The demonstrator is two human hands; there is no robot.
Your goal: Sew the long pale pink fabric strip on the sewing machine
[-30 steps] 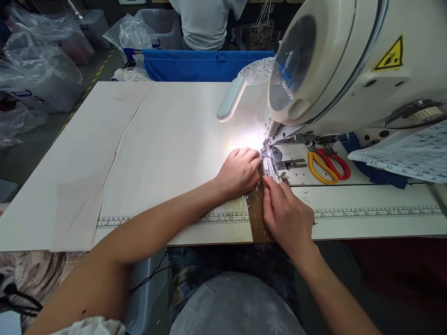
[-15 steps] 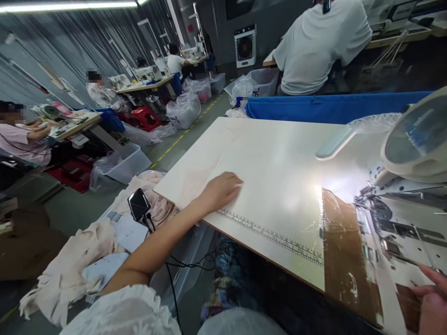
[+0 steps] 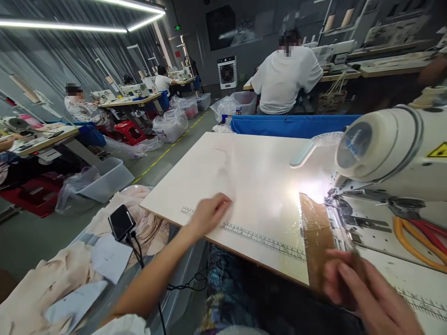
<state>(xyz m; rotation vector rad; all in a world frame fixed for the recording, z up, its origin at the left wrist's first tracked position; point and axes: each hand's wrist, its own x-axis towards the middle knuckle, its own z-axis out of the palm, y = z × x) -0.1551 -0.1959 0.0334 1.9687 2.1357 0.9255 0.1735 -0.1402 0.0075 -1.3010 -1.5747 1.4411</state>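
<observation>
My left hand (image 3: 209, 215) is closed above the near edge of the white table (image 3: 265, 186), by the printed ruler. A pale, sheer piece of fabric (image 3: 228, 172), blurred, shows at its fingertips. Low on the right, my right hand (image 3: 366, 288) is blurred with its fingers pressed together beside the brown taped strip (image 3: 316, 242); what it holds is too smeared to tell. Just beyond it stands the white sewing machine (image 3: 391, 144), its lamp lighting the needle area.
Scissors with orange and red handles (image 3: 415, 232) lie on the machine bed at right. Left of the table, a bin holds pale pink fabric (image 3: 66, 274), paper pieces and a black device (image 3: 121, 222). A blue cloth barrier (image 3: 289, 124) runs behind the table. Other people sit at machines beyond.
The view has shifted right, bringing the scissors into sight. My right hand has come in from the right edge to beside the brown strip. The sheer fabric has moved right along with my left hand.
</observation>
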